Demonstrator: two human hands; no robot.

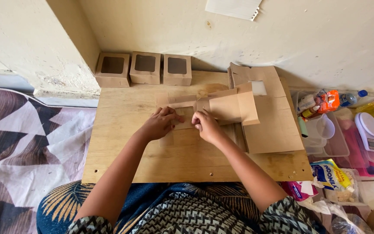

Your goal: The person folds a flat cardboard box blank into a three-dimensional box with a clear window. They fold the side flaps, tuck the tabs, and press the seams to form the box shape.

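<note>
Item: flat cardboard box blank (215,106), brown, partly folded, lying near the middle of the wooden bench (122,151), slightly toward the far edge.

Left hand (159,124): fingers curled and pinched on the near-left flap of the box blank, knuckles up.
Right hand (205,125): fingers closed on the same blank just beside the left hand, the two hands almost touching. The blank stretches away from both hands to the right and toward the wall.

Stack of flat cardboard sheets (271,117): right part of the bench, under and behind the blank's right end, overhanging nothing visible.

Three finished window boxes (145,68): in a row along the far edge, against the wall (282,39), well apart from the hands.

Open room: bare board to the left of the left hand and along the near edge between the forearms and the person's lap.

Edges: the left edge borders a patterned floor cloth (22,143); the right edge borders a clear plastic tub (325,138), a kitchen scale (371,132) and snack packets (332,175), all off the bench.
</note>
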